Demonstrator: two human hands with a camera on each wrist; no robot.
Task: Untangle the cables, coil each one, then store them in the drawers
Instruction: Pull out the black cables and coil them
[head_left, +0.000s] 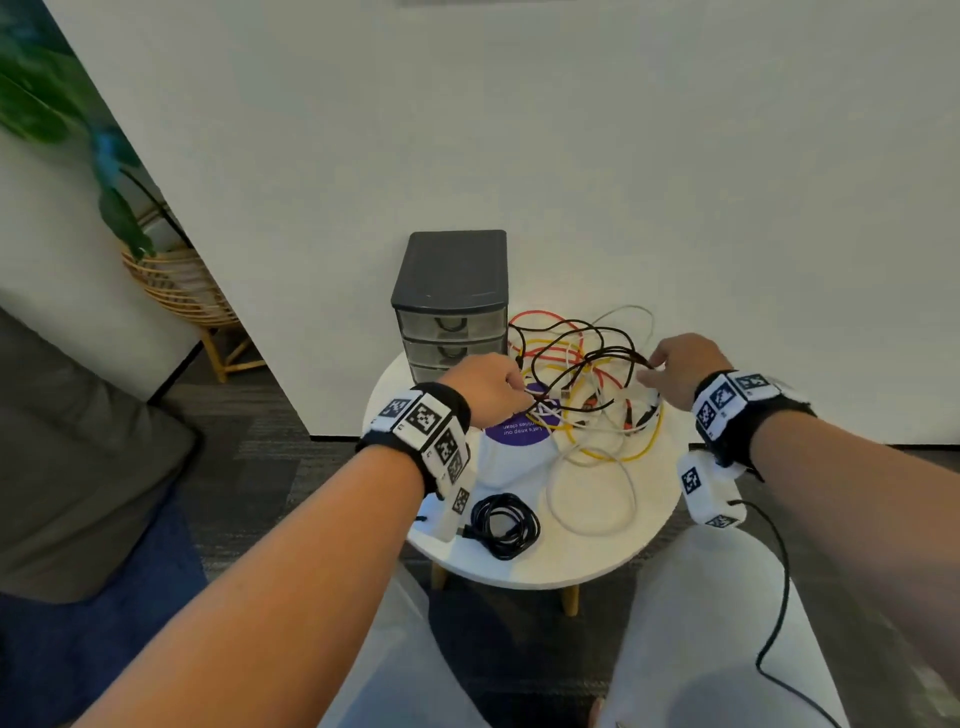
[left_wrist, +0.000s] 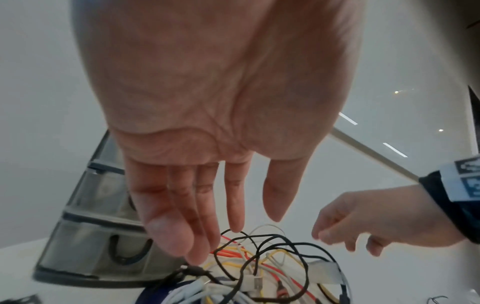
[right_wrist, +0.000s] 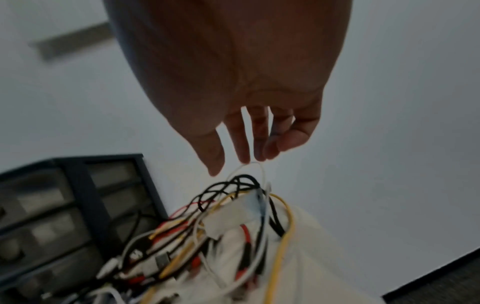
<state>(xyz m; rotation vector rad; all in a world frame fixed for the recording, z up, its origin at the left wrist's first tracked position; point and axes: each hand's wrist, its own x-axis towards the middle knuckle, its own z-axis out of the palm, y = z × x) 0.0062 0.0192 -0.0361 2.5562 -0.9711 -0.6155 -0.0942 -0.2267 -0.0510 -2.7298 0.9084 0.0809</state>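
Head view: tangled cables (head_left: 582, 384) lie between both hands' loose, spread grips.

place: office lounge | cues: grey carpet tiles (head_left: 249, 441); potted plant (head_left: 62, 104); white partition wall (head_left: 571, 156)

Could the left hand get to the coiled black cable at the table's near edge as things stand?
Probably yes: the coiled black cable lies apart from the tangle, just beside the left hand's wrist, with nothing on top of it.

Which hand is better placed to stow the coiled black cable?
Left, probably: the coiled black cable lies by the left wrist, and the drawers stand beside the left hand.
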